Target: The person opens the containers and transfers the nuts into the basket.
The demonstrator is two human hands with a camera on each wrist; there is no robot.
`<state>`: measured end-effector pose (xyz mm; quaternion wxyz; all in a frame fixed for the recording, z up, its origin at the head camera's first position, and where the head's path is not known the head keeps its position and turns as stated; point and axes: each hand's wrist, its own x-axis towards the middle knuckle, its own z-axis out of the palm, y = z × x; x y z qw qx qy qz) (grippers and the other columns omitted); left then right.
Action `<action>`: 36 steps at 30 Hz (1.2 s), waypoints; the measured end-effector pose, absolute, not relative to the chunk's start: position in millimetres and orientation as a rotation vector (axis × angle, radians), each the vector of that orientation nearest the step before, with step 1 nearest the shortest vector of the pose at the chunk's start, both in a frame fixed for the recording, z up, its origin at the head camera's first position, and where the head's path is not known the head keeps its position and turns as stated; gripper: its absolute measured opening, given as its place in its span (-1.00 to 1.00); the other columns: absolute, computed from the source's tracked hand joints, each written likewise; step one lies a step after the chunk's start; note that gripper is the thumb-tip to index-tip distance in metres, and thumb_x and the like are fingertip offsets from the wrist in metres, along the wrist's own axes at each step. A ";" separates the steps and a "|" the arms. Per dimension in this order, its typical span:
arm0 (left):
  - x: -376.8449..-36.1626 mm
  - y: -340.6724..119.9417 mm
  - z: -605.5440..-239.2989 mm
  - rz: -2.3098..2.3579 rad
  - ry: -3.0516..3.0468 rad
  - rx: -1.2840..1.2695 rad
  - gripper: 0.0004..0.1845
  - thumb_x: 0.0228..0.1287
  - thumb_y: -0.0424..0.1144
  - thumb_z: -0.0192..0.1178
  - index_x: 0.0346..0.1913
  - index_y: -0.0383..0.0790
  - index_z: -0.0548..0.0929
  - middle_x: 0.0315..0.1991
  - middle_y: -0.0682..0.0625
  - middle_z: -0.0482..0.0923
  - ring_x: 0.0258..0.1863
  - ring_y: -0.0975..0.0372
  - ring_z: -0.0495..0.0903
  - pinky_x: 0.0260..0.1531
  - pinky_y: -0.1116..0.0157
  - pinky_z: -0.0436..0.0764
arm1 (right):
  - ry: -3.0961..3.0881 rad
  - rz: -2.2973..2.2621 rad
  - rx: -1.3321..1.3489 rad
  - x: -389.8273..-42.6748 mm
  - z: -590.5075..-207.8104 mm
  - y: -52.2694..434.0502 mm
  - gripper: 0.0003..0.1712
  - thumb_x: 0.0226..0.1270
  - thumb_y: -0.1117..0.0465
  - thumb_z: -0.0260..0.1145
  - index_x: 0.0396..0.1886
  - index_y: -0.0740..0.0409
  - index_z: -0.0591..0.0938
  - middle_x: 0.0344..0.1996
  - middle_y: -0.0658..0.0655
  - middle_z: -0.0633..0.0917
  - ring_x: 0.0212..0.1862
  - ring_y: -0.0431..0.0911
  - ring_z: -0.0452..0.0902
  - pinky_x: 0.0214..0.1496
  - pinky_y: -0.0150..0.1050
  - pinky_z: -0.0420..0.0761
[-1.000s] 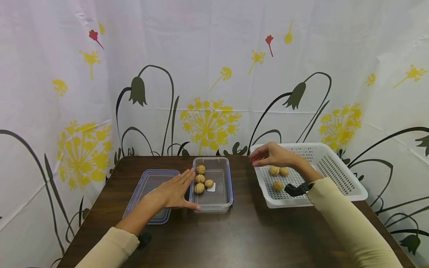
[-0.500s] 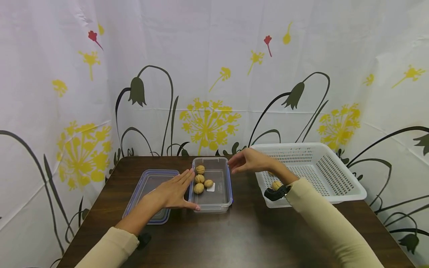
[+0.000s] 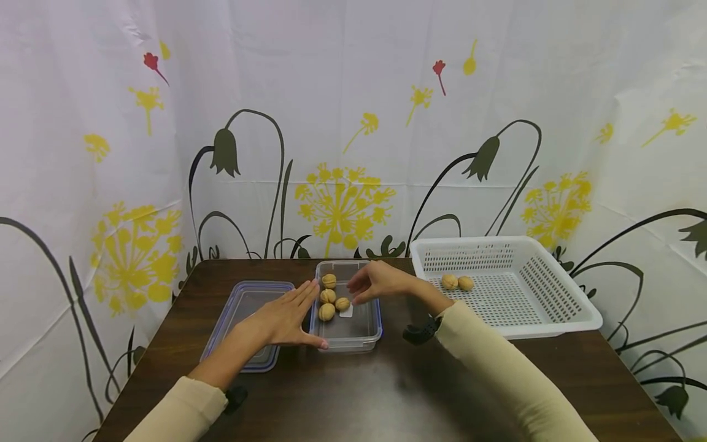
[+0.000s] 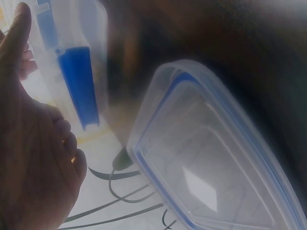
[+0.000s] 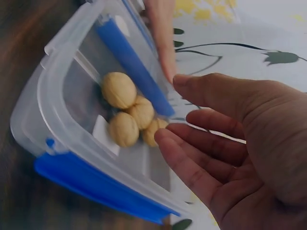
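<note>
A clear plastic food container [image 3: 348,341] with blue side latches holds several walnuts [image 3: 327,312], gathered toward its left side. My left hand [image 3: 284,319] lies along the container's left side, fingers straight and thumb spread near the front corner. In the left wrist view, a blue latch [image 4: 79,88] hangs beside that hand. Above the container's right part is my right hand [image 3: 381,280], palm down and fingers loosely bent. The right wrist view shows a gap between its thumb and fingers [image 5: 187,158], with no walnut visible in it; the fingertips appear near the walnuts.
A clear lid with a blue seal [image 3: 248,301] lies left of the container, partly under my left forearm. To the right stands a white perforated basket [image 3: 513,301] with two visible walnuts [image 3: 457,282]; my right sleeve covers its front left part. A printed curtain [image 3: 353,92] hangs behind the table.
My right hand has moved left from the basket's edge to over the container. Its forearm now covers the front walnut in the basket. My left hand has stayed in place.
</note>
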<state>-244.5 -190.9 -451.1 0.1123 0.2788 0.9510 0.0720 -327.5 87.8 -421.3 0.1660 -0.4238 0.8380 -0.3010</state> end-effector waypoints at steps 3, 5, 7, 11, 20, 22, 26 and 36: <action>-243.1 -191.6 -450.4 0.194 2.793 0.801 0.38 0.19 0.60 0.21 0.71 -0.34 -0.08 0.74 -0.24 -0.22 0.72 -0.08 -0.14 0.64 -0.13 0.06 | 2.387 -0.844 -1.202 -327.4 -431.5 77.8 -0.54 0.32 0.27 0.57 0.16 0.41 0.73 0.00 0.26 0.83 -0.04 -0.10 0.82 0.00 -0.42 0.73; -242.6 -191.8 -449.9 0.185 2.792 0.792 0.39 0.19 0.61 0.20 0.72 -0.33 -0.08 0.74 -0.23 -0.22 0.72 -0.07 -0.15 0.64 -0.12 0.05 | 2.378 -0.849 -1.203 -326.7 -437.6 72.1 -0.53 0.32 0.28 0.57 0.16 0.44 0.72 -0.03 0.27 0.83 -0.05 -0.09 0.82 0.00 -0.42 0.73; -242.9 -191.6 -450.1 0.183 2.794 0.785 0.39 0.18 0.62 0.20 0.72 -0.33 -0.09 0.74 -0.23 -0.22 0.72 -0.06 -0.14 0.64 -0.12 0.06 | 2.372 -0.853 -1.207 -325.6 -443.0 66.9 -0.51 0.32 0.27 0.57 0.15 0.46 0.71 -0.05 0.27 0.84 -0.05 -0.09 0.83 0.00 -0.42 0.73; -243.9 -191.2 -451.0 0.178 2.795 0.780 0.39 0.18 0.62 0.20 0.72 -0.32 -0.10 0.74 -0.22 -0.23 0.72 -0.05 -0.15 0.64 -0.11 0.05 | 2.377 -0.862 -1.191 -322.0 -450.0 57.8 -0.51 0.29 0.25 0.60 0.13 0.44 0.73 -0.07 0.26 0.84 -0.04 -0.05 0.83 -0.01 -0.43 0.73; -244.2 -190.7 -451.8 0.213 2.793 0.837 0.40 0.18 0.62 0.19 0.71 -0.38 -0.07 0.73 -0.29 -0.20 0.71 -0.12 -0.12 0.61 -0.18 0.09 | 2.469 -0.791 -1.180 -315.0 -458.8 41.6 -0.53 0.21 0.30 0.64 0.09 0.39 0.76 -0.10 0.22 0.85 -0.07 -0.04 0.84 -0.05 -0.44 0.73; -244.2 -191.3 -451.7 0.216 2.795 0.847 0.40 0.18 0.62 0.18 0.70 -0.40 -0.07 0.73 -0.30 -0.19 0.71 -0.12 -0.12 0.61 -0.18 0.09 | 2.504 -0.754 -1.195 -314.2 -460.3 39.2 -0.54 0.19 0.29 0.65 0.06 0.36 0.77 -0.12 0.19 0.86 -0.09 -0.06 0.84 -0.06 -0.44 0.73; -244.2 -191.4 -450.7 0.231 2.793 0.854 0.40 0.20 0.62 0.17 0.70 -0.41 -0.06 0.72 -0.32 -0.18 0.71 -0.14 -0.13 0.61 -0.19 0.08 | 2.557 -0.688 -1.242 -313.5 -463.1 34.1 -0.57 0.15 0.27 0.67 0.02 0.31 0.80 -0.18 0.15 0.87 -0.14 -0.10 0.83 -0.08 -0.42 0.73; -248.5 -193.0 -459.4 0.188 2.818 0.851 0.39 0.18 0.62 0.18 0.71 -0.35 -0.07 0.74 -0.23 -0.21 0.72 -0.06 -0.16 0.64 -0.11 0.06 | 2.483 -0.678 -1.335 -312.5 -473.2 24.8 -0.74 0.11 0.35 0.68 -0.20 0.26 0.81 -0.29 0.11 0.86 -0.27 -0.20 0.79 -0.22 -0.51 0.65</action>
